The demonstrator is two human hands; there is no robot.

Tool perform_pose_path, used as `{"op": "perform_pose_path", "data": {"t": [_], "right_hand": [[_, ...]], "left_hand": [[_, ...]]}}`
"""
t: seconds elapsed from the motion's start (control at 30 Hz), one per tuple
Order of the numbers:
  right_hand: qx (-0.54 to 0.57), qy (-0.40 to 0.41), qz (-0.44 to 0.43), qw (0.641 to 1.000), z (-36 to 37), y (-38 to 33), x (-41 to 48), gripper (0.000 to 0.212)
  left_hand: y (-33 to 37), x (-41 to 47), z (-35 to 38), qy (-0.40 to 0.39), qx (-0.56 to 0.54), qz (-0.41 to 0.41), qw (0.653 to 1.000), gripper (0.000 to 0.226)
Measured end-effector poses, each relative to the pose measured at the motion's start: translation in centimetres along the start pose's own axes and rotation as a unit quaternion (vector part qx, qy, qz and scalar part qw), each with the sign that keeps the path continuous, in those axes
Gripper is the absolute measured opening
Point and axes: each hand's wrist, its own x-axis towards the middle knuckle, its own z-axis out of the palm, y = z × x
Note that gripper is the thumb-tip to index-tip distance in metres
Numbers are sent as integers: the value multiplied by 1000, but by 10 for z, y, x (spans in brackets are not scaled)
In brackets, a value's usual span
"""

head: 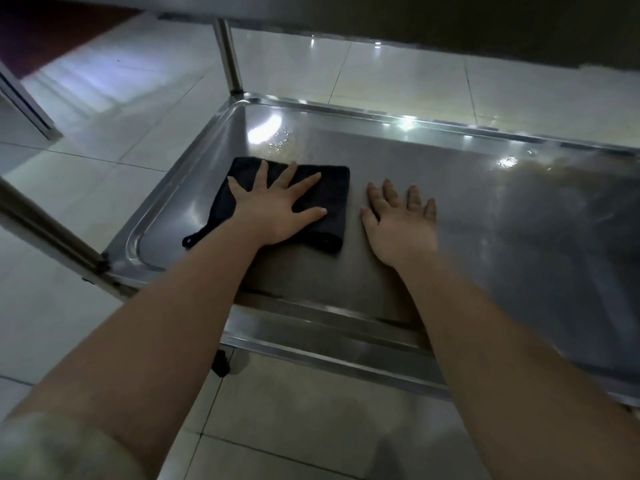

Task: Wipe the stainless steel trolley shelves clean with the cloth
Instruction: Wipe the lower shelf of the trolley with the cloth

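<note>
A folded black cloth (332,188) lies flat on the left part of the lower stainless steel trolley shelf (450,188). My left hand (277,209) presses down on the cloth with its fingers spread wide. My right hand (398,223) rests flat on the bare steel just to the right of the cloth, fingers apart, holding nothing. Water droplets (282,142) glisten on the shelf beyond the cloth.
The shelf has a raised rim (311,327) all round. Steel posts rise at the far left corner (228,53) and near left corner (48,230). An upper shelf (381,15) overhangs at the top. Pale floor tiles (104,133) surround the trolley; a caster (221,363) sits below.
</note>
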Motion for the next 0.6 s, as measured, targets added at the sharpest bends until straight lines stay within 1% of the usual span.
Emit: {"op": "perform_pose_path", "data": {"t": [0.13, 0.27, 0.37, 0.5, 0.57, 0.6], "right_hand": [[2, 16, 2, 1000, 4, 0, 1, 56], [8, 19, 3, 1000, 4, 0, 3, 56], [6, 20, 0, 1000, 5, 2, 2, 56], [5, 22, -2, 1000, 3, 0, 1, 56], [-4, 14, -7, 1000, 1, -1, 0, 54], [-13, 8, -13, 1000, 0, -1, -1, 54]], "left_hand": [[0, 57, -11, 0, -4, -9, 1000, 70], [2, 73, -14, -4, -13, -9, 1000, 71], [0, 40, -12, -29, 1, 6, 1000, 71], [-23, -62, 2, -62, 0, 55, 997, 75], [-35, -99, 6, -65, 9, 46, 997, 79], [-39, -103, 6, -67, 14, 32, 997, 81]]}}
